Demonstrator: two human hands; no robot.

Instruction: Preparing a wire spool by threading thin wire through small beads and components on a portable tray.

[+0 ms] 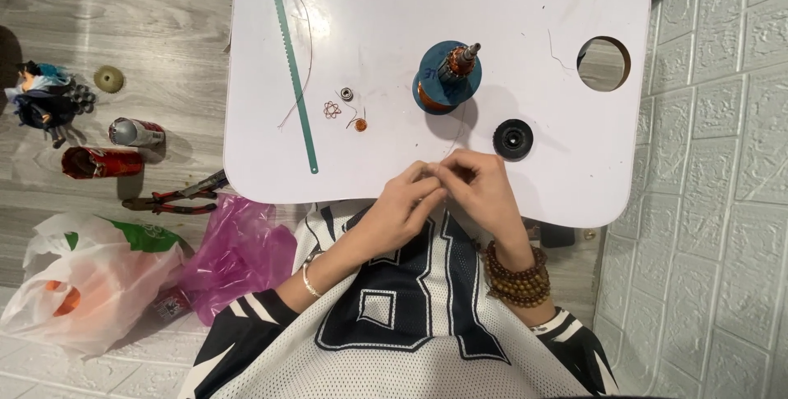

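Observation:
My left hand and my right hand meet at the near edge of a white lap table. Their fingertips pinch together around something very small, probably thin wire; what it is I cannot tell. Behind the hands stands a blue spool of copper wire with a metal shaft on top. A black round disc lies to the right of it. Small copper wire shapes, a tiny metal bearing and an orange bead lie left of the spool.
A green saw blade and a loose wire lie on the table's left side. On the floor at left are red-handled pliers, two cans, a small figurine, a pink bag and a white bag. A white tiled wall lies at right.

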